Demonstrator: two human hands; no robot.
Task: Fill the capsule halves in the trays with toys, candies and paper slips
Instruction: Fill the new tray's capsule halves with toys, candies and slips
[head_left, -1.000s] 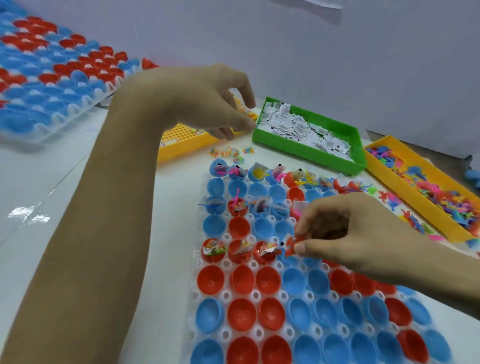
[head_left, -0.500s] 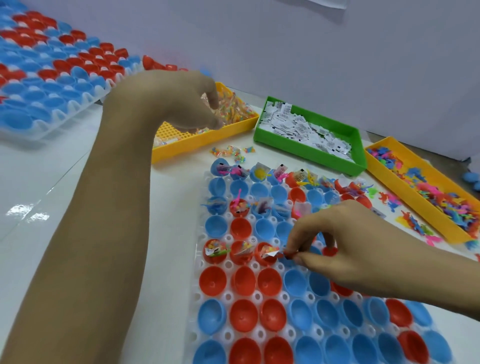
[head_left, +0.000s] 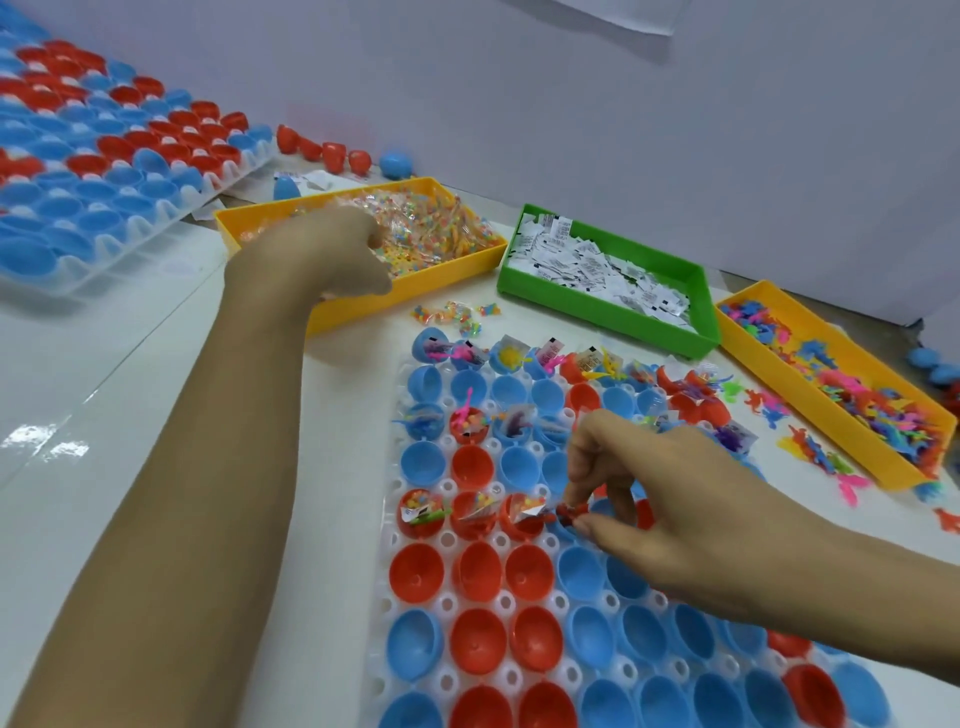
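A clear tray (head_left: 387, 613) of red and blue capsule halves lies in front of me; several far halves hold toys, candies and slips. My right hand (head_left: 670, 504) hovers over the tray's middle and pinches a small red toy (head_left: 570, 513) between thumb and forefinger, just right of a filled red half (head_left: 522, 517). My left hand (head_left: 332, 254) reaches into the yellow candy bin (head_left: 358, 309), fingers curled down among the wrapped candies (head_left: 436, 228); whether it holds one is hidden. The green bin (head_left: 602, 306) holds paper slips. A yellow bin (head_left: 893, 467) at right holds coloured toys.
A second tray (head_left: 104, 171) of red and blue halves lies at the far left. Loose red and blue halves (head_left: 343, 153) sit by the wall. A few candies (head_left: 452, 314) and stray toys (head_left: 769, 405) lie on the white table near the bins.
My left hand moved from above the candy bin's near edge down into the candies. My right hand lowered the red toy toward the blue half beside the filled red ones.
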